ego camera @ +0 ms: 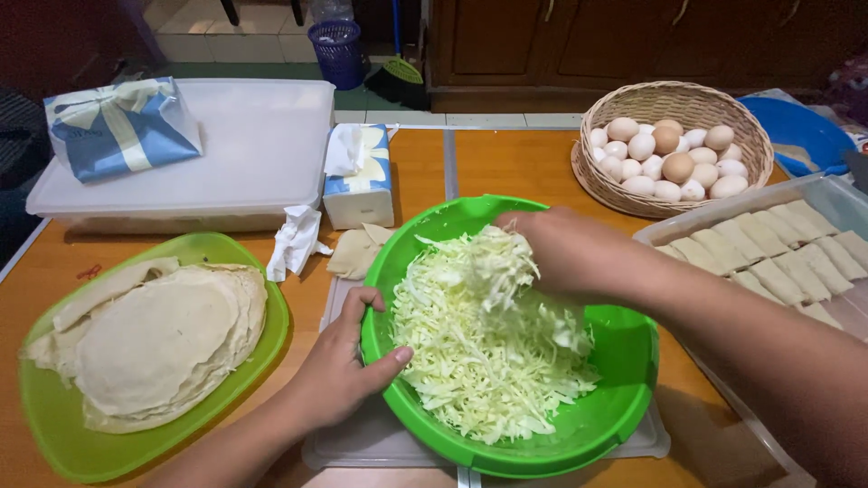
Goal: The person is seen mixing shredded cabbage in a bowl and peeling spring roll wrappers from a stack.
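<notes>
Left hand [339,370]: clamped on the near-left rim of the green plastic bowl [624,361], thumb hooked over the lip and lying against the contents, remaining fingers curled around the outside wall.

Right hand [565,253]: reaches in from the right above the bowl's far side, fingers closed loosely around a raised clump of shredded cabbage [479,343]; loose strands trail from the clump down to the heap. Fingertips are buried in the shreds, so how tight the hold is cannot be told.

Green plastic bowl: tilted slightly toward the left hand, at the middle of the table's near edge, standing on a clear flat lid [362,443]. Contents: pale shredded cabbage heaped against the left wall; right inner wall bare.

Green oval tray [54,425]: near-left corner of the wooden table [524,167]. Contents: stack of thin round pastry wrappers [158,343], some edges folded.

Clear rectangular container [832,194]: right edge. Contents: rows of rolled, filled wrappers [768,253] laid side by side.

Wicker basket [624,185]: far right. Contents: eggs [665,158], mostly white, a few brown.

White lidded storage box [244,154]: far left, bearing a blue-and-white gift-patterned bag [117,126].

Tissue pack [362,176]: just right of the storage box, with a crumpled tissue [294,239] and a folded scrap of wrapper [357,248] near it.
</notes>
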